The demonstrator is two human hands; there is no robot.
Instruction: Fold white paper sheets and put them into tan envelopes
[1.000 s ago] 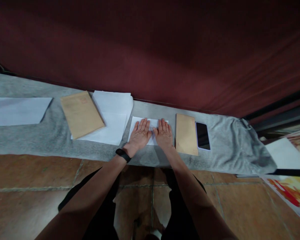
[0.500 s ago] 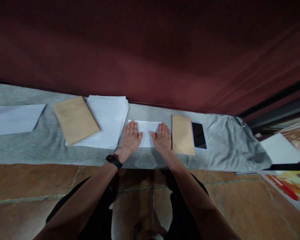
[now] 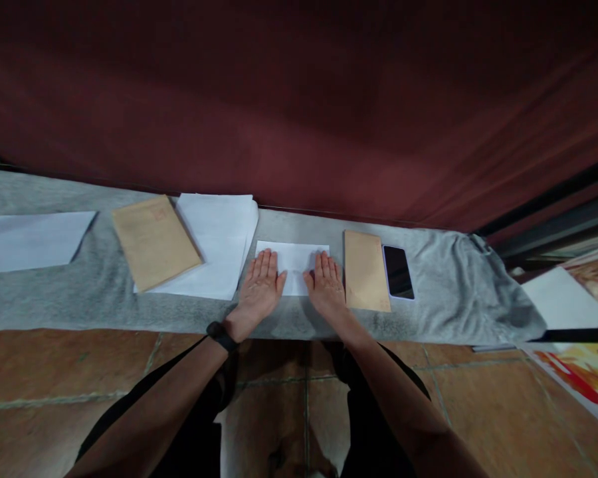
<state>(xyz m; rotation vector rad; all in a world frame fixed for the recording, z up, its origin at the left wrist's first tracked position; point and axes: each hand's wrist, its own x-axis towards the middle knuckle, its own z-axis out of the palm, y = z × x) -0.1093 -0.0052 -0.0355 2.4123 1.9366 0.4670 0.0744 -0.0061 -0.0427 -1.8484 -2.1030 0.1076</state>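
Observation:
A folded-looking sheet of white paper (image 3: pixel 295 265) lies on the grey cloth in front of me. My left hand (image 3: pixel 261 282) rests flat over its left end, fingers stretched away from me and thumb out to the side. Over the right end, my right hand (image 3: pixel 326 284) lies flat too, its fingers also pointing away. Neither hand grips anything; the palms cover both ends of the paper. Just right of my right hand is a brown envelope (image 3: pixel 367 271), with a phone (image 3: pixel 398 272), screen dark, beside it.
Left of my hands, a brown envelope (image 3: pixel 154 242) partly covers a stack of white sheets (image 3: pixel 219 232). Another white sheet (image 3: pixel 34 240) lies at far left. The grey cloth (image 3: pixel 453 285) covers a narrow surface against a dark red hanging (image 3: pixel 299 119). Tiled floor (image 3: pixel 483 392) lies below.
Both hands have slid slightly towards me over the paper, baring more of its far edge. They remain flat. The view has shifted a little.

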